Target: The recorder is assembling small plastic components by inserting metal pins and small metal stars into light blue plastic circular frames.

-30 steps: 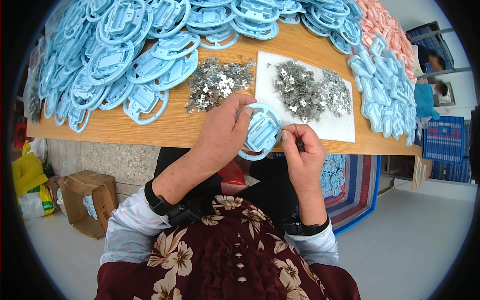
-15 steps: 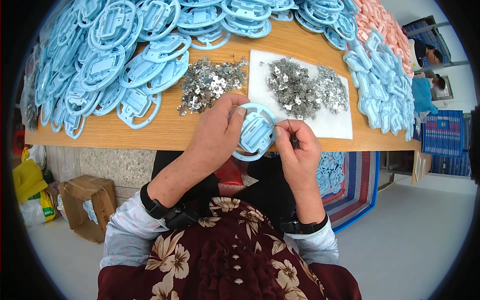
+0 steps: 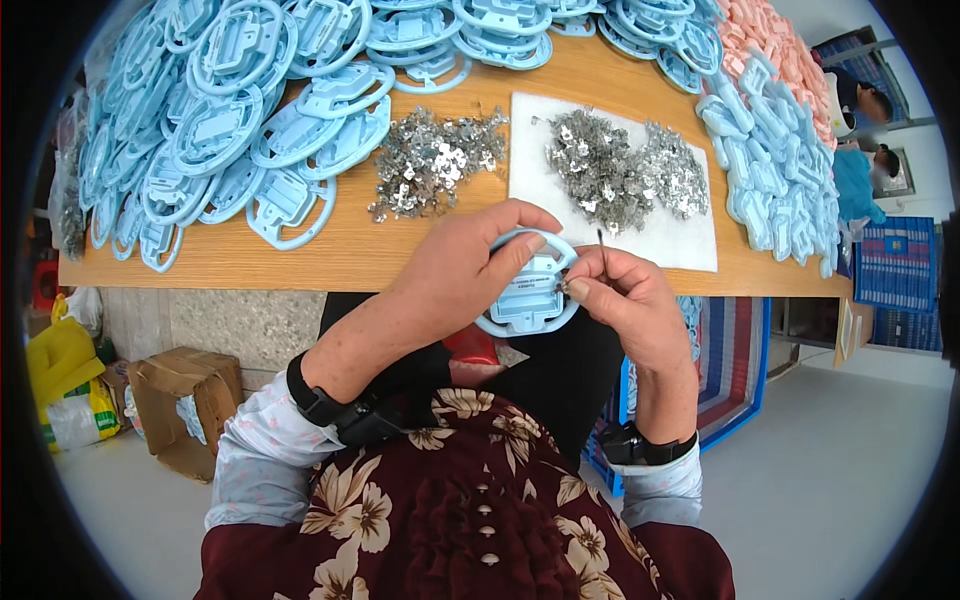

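My left hand (image 3: 455, 265) is closed on the rim of a light blue oval plastic housing (image 3: 528, 300), held at the table's front edge with its recessed side up. My right hand (image 3: 640, 308) pinches at the housing's right side. From its fingers a thin dark rod-like tool (image 3: 601, 240) points up, and a tiny metal piece (image 3: 563, 286) shows at the fingertips; its exact shape is hard to make out. Beyond my hands lie a heap of small silvery metal clips (image 3: 437, 165) on the wood and more metal pieces (image 3: 597, 175) on a white foam sheet (image 3: 530, 125).
Stacked blue oval housings (image 3: 215, 130) cover the table's left and back. Small blue parts (image 3: 775, 170) and pink parts (image 3: 775, 60) are piled at the right. Below are a cardboard box (image 3: 180, 400) and a striped, blue-rimmed container (image 3: 735, 375). Other people sit at far right.
The housing has tilted and shifted slightly right and down with both hands. My right hand has turned, and the dark tool now stands upright from its fingers. The view has shifted slightly.
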Tool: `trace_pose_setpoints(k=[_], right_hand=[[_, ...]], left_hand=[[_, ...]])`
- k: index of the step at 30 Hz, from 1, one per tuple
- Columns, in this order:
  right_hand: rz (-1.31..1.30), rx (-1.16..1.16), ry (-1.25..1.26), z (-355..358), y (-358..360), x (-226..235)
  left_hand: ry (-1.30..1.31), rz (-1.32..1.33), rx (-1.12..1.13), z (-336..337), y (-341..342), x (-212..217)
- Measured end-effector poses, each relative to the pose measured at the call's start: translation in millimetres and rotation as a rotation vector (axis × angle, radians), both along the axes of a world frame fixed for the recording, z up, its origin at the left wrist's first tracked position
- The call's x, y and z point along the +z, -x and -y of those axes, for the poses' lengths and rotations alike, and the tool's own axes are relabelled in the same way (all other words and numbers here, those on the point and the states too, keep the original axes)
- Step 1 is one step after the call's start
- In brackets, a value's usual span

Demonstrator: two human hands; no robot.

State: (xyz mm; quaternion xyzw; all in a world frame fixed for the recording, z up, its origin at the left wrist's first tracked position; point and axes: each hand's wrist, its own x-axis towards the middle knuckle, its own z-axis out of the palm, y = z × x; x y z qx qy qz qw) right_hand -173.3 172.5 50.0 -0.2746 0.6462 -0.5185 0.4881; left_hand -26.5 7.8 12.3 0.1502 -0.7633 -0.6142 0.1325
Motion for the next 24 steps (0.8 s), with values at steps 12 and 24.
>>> trace_pose_setpoints(k=[12, 24], right_hand=[[0.291, -0.409, 0.081, -8.7, -14.8, -27.5], [-0.655, -0.191, 0.276, 13.4, -13.2, -35.2]], left_hand=[[-0.597, -0.181, 0.081, -10.4, -11.2, -12.8], [-0.028, 0.168, -0.013, 18.5, 0.1, -5.7]])
